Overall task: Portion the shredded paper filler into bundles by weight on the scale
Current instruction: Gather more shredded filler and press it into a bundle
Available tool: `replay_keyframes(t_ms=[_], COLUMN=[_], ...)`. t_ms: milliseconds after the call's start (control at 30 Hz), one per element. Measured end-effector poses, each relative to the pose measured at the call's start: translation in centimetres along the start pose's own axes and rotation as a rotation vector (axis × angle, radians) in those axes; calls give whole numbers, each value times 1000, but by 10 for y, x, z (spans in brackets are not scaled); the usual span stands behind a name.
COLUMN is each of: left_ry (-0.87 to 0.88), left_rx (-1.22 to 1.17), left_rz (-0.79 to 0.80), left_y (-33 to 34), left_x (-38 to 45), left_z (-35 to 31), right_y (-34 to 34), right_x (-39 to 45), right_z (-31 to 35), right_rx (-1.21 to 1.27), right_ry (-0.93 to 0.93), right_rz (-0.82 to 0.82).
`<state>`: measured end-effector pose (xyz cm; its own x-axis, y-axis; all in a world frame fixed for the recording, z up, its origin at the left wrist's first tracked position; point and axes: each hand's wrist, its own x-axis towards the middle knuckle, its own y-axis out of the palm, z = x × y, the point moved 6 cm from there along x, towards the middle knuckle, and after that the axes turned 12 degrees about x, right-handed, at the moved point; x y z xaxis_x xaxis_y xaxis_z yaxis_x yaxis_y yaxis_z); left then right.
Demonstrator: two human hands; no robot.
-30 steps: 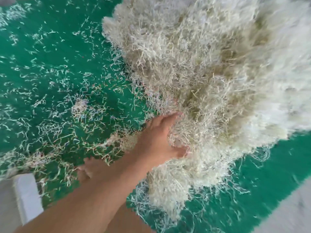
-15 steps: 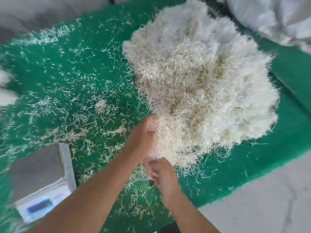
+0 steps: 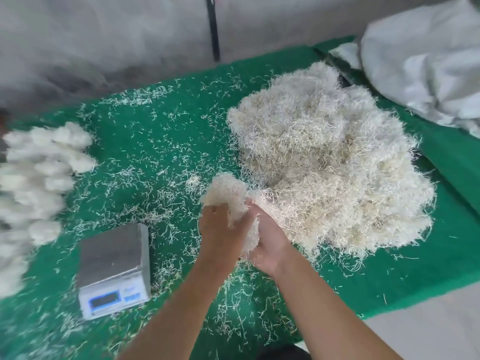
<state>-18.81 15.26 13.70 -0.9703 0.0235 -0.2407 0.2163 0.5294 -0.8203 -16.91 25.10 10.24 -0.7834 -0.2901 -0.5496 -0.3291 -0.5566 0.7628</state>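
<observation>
No readable writing anywhere: the scale's point(image 3: 114, 268) front panel had a dark display and small blue marks, too blurred to read.

Left edge: a row of white fluffy bundles point(image 3: 36, 183) lay on the green mat point(image 3: 161, 141), motion-blurred, so no count possible. Well apart from the scale.

Scale sat lower left on the mat, its steel platform bare, display side facing the camera. Loose strands point(image 3: 155, 193) were scattered over the mat all around it.

Centre: both hands were together over the mat, just right of the scale. Left hand point(image 3: 220, 229) gripped a handful of shredded paper point(image 3: 228, 198), fingers curled into it, back of the hand up. Right hand point(image 3: 270, 245) was clasped on the same handful from the right side, thumb pressed into it. The handful rose above the fingers and touched the big pile's near-left edge; probably still partly tangled with it, hard to tell at that seam. Both forearms came in from the bottom of the view.

Right of centre: the main pile of shredded paper point(image 3: 330, 162) was heaped on the mat, off-white with tan patches.

Far right, top: a white sack point(image 3: 426, 63), crumpled, lay on the mat's edge beyond the pile. Contents not visible.

Behind: grey wall point(image 3: 104, 35) with a dark vertical strip point(image 3: 213, 27).
</observation>
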Motion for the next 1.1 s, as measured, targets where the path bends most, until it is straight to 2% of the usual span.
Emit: replay_keyframes(t_ms=[100, 200, 300, 400, 467, 567, 633, 700, 733, 800, 867, 967, 1033, 1100], left_ry=[-60, 55, 182, 196, 207, 273, 234, 119, 58, -42, -93, -130, -144, -180], left_rx=[-114, -63, -95, -76, -31, 8, -13, -12, -4, -42, -82, -166, -202, -246], left_rz=[-38, -85, -88, -90, -117, -117, -95, -116, -139, -189, -217, -244, -220, -160], left_y=[-14, -25, -36, -50, -65, -68, -68, -72, -77, -90, -97, -96, -91, -83], left_x=[-2, 2, 7, 15, 16, 6, -5, -9, -9, -8, -9, -11, -10, -13], left_z=[-3, -10, -24, -37, -45, -48, -30, 6, 26, 64, 86, 99, 101, 103], right_y=[20, 21, 28, 39, 47, 45, 33, 15, 6, -7, -15, -33, -47, -55], right_x=[-7, -7, 7, 19, 24, 39, 46, 49, 49, 49, 57, 57, 53, 47], right_z=[9, 26, 38, 51, 65, 96, 126, 154, 160, 162, 148, 106, 84, 70], right_rx=[-109, -152, -16, -44, -138, -150, -142, -175, -214, -449, -706, -882, -955, -1144], right_ry=[-13, -45, -55, -83, -138, -245, -330, -374, -343, -247, -173, -34, 62, 89], right_rz=[-50, -203, -243, -299, -336, -385, -443, -519, -568, -631, -539, -404, -393, -423])
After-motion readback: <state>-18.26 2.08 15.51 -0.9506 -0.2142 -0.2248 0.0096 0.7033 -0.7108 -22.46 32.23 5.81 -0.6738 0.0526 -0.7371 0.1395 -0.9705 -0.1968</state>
